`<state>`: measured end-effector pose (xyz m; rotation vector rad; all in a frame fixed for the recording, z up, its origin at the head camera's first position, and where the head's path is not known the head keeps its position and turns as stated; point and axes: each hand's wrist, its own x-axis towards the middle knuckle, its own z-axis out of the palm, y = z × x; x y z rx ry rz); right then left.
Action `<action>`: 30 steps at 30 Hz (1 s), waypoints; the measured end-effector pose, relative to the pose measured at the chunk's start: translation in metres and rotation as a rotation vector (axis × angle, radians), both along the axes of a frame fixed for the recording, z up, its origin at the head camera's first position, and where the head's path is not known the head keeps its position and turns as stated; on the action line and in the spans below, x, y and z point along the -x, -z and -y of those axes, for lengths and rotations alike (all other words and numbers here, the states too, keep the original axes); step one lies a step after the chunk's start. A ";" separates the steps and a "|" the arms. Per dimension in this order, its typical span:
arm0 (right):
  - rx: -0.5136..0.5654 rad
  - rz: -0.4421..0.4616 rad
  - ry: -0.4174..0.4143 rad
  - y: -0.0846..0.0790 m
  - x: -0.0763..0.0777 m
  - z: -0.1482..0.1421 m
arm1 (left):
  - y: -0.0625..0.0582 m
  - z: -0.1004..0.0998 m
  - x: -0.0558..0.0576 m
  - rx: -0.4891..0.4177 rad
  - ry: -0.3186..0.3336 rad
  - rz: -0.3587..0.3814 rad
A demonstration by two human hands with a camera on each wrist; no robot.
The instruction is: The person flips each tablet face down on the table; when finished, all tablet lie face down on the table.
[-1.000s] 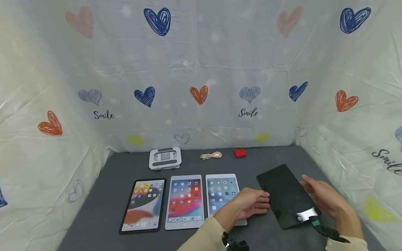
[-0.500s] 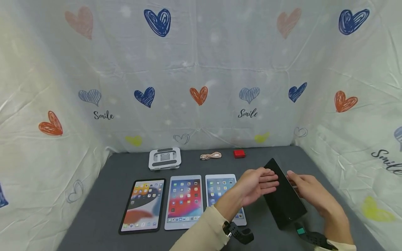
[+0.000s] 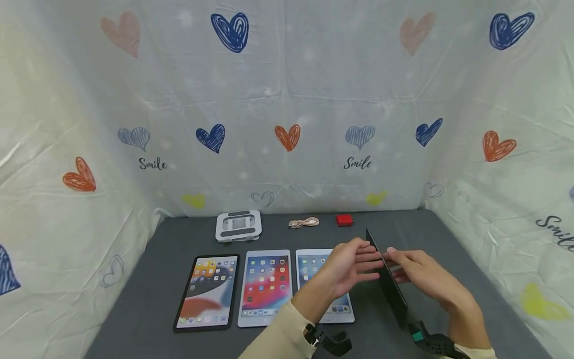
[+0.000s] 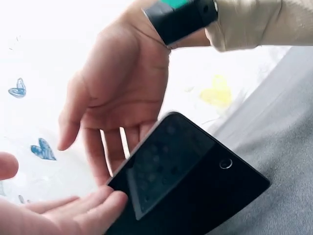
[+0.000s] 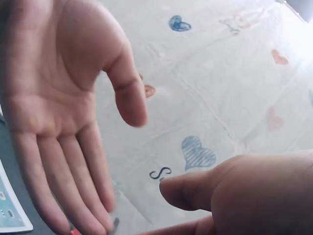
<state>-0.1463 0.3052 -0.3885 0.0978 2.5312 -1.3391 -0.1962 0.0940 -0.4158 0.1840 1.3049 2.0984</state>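
Observation:
A black tablet (image 3: pixel 394 296) stands tilted up on its long edge at the right, seen nearly edge-on from the head. My left hand (image 3: pixel 350 264) touches its left face with straight fingers. On the other side my right hand (image 3: pixel 423 271) has its extended fingers against the tablet. The left wrist view shows the tablet's dark, glossy face (image 4: pixel 190 166) with a round ringed button near one end. In that view the right hand's fingertips are hidden behind it. The right wrist view shows the left palm (image 5: pixel 54 93) with its fingers straight, but not the tablet.
Left of the hands lie a black-framed tablet (image 3: pixel 208 293), a white tablet (image 3: pixel 265 288) and another white tablet (image 3: pixel 311 260), partly covered by the left arm. Behind them are a folded grey stand (image 3: pixel 238 226), a coiled cable (image 3: pixel 304 223) and a red charger plug (image 3: pixel 344 220).
The black tablet has turned from lying face up at a slant to nearly upright on its edge, moving left. Both hands have closed in from either side.

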 end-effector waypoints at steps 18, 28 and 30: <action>0.229 0.198 0.116 0.077 0.014 -0.056 | 0.029 0.031 -0.005 -0.054 -0.128 0.233; 0.285 0.177 0.162 0.085 0.012 -0.072 | 0.058 0.012 -0.002 -0.067 -0.137 0.273; 0.271 0.170 0.177 0.085 0.013 -0.073 | 0.061 0.008 -0.002 -0.069 -0.147 0.279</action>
